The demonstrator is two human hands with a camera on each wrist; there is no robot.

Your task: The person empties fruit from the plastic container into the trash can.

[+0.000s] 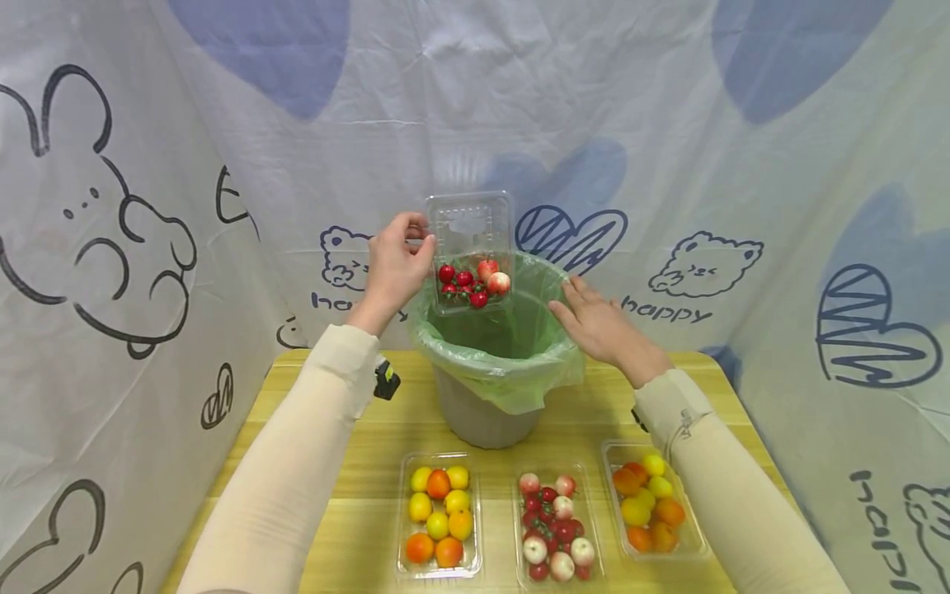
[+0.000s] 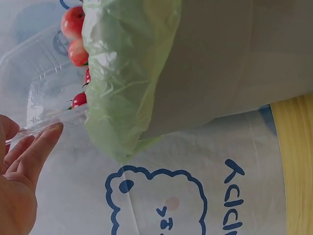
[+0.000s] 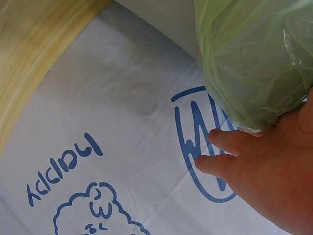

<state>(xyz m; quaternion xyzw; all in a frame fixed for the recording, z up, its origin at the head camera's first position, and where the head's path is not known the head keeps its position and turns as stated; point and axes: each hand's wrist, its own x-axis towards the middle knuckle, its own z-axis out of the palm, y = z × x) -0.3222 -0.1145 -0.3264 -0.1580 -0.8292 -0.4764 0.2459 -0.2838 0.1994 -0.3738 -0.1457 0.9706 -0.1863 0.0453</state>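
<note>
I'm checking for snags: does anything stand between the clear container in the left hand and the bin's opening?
Nothing visible does. The left hand holds the clear container tilted over the green-lined bin; the right hand is at the bin's right edge.

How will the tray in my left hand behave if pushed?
The tray looks thin, so it may flex. The round fruit at its low end could roll. Held at one side by your left hand, it might twist.

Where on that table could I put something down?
On the bare table right of the bin, beyond the right tray, or between the left sleeve and left tray. The front is crowded: the middle tray leaves only narrow gaps beside it.
</note>
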